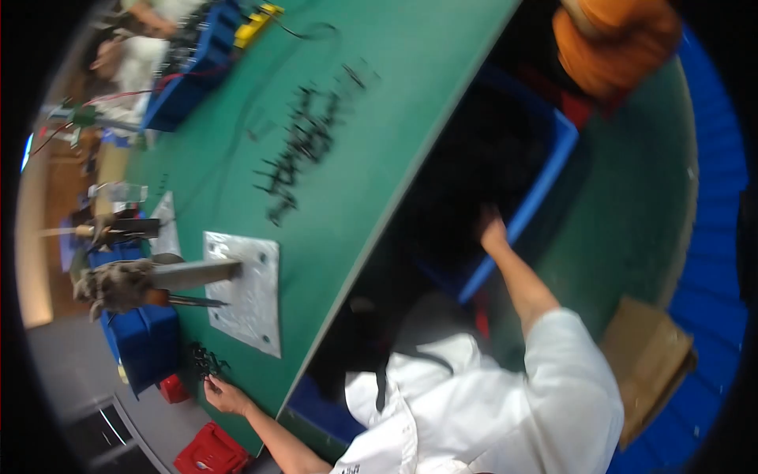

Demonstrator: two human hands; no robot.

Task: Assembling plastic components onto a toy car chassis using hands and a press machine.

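Note:
My left hand [227, 396] is at the near left end of the green table [347, 166], its fingers closed at a small bunch of black parts [207, 361]. The shape of those parts is too blurred to name. Off to the right, my right hand [493, 227] reaches down into a blue bin [545, 186] beside the table. The bin's inside is very dark, and motion smears the fingers, so their grip cannot be made out. Several thin black parts [308, 138] lie in a loose row on the table.
A post-like metal fixture [193, 273] stands on a white plate [264, 304] on the table's left side. Blue bins [142, 344] and a red bin [209, 452] stand beyond that edge. A cardboard box [643, 367] is at right. People are nearby, one in orange [620, 43].

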